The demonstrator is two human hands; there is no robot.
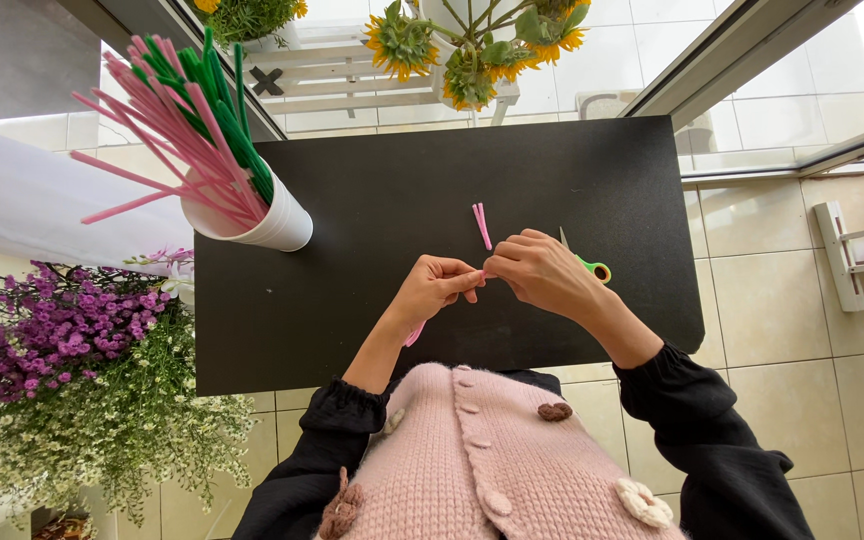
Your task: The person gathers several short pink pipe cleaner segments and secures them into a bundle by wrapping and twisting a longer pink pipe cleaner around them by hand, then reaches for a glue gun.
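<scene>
A matte black tabletop (372,200) stands on a floor of pale glossy tiles (802,400), with a glazed door frame and sunflowers (472,50) beyond its far edge. Far to the left of the left hand (435,287), a bushy mass of tiny purple and white flowers (72,370) fills the lower corner. Up and to the left of that hand, on the tabletop's corner, a smooth white cup (267,225) holds a fan of fuzzy pink and green pipe cleaners (182,110). The left hand is curled, thumb and forefinger pressed together on a thin pink pipe cleaner (481,225); one end shows below the wrist, and the other ends rise doubled above the fingertips. The right hand (542,272), touching the left at the fingertips, pinches the same pipe cleaner. Just behind the right hand lie scissors (592,266) with green handles, partly hidden. Far right of it, a small white wooden shelf (847,255) sits on the floor.
</scene>
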